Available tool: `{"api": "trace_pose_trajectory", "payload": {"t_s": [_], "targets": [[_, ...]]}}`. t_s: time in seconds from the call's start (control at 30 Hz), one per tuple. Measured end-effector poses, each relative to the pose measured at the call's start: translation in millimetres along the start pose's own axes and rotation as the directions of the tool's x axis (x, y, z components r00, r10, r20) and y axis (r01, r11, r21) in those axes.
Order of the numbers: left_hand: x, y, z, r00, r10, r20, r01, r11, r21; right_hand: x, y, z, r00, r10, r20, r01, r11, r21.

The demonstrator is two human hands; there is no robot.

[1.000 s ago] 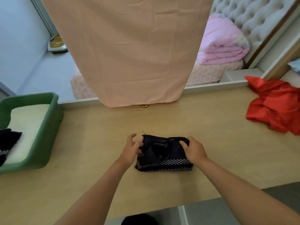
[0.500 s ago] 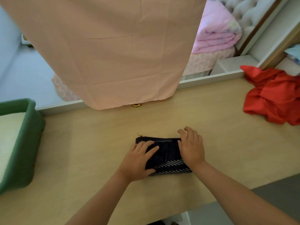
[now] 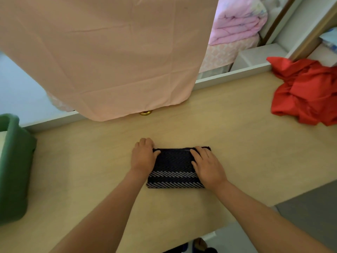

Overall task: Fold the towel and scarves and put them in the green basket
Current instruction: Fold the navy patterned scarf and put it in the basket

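Note:
A dark navy scarf (image 3: 175, 168) with pale zigzag stripes lies folded into a small rectangle on the wooden table (image 3: 237, 152). My left hand (image 3: 143, 157) rests at its left end, thumb on top and fingers curled around the edge. My right hand (image 3: 207, 166) lies flat on its right part with fingers spread. A crumpled red scarf (image 3: 306, 92) sits at the table's far right. The green basket (image 3: 14, 167) stands at the left edge of the view, only its right wall showing.
A large peach cloth (image 3: 113, 52) hangs over the far side of the table. A small gold knob (image 3: 145, 113) peeks out beneath it. Beyond the table are pink folded bedding (image 3: 237, 21) and a white ledge (image 3: 255, 57).
Both hands slid outward from the middle of the scarf to its two ends. The scarf now lies flatter and neater. The view shifted right, so less of the basket shows.

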State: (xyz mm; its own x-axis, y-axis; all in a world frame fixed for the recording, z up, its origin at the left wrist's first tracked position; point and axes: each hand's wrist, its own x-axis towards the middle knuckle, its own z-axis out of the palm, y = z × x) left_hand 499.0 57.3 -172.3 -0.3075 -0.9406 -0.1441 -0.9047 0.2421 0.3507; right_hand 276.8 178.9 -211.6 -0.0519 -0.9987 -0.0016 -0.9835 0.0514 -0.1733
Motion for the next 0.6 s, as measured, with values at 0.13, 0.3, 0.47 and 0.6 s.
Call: {"api": "trace_pose_trajectory", "payload": {"t_s": [0.13,0.3,0.47,0.6], "targets": [[-15,26,5,0.833,0.548,-0.079,-0.540,0.835,0.109,9,10,0,0.999,-0.022,0.042,0.022,1.000,0.013],[-30,7,25,0.816,0.506,0.279,-0.575,0.759,0.306,21,17,-11,0.985,-0.087,0.148,0.100,0.991,-0.084],[-34,-4,21,0.924,0.331,0.193,-0.383,0.830,0.405,-4,-15,-18,0.994,-0.107,-0.032,0.099,0.978,-0.185],[-48,-1,16,0.961,0.242,0.131,-0.275,0.848,0.453,-36,-37,-7,0.997,-0.058,0.048,0.063,0.991,-0.119]]}}
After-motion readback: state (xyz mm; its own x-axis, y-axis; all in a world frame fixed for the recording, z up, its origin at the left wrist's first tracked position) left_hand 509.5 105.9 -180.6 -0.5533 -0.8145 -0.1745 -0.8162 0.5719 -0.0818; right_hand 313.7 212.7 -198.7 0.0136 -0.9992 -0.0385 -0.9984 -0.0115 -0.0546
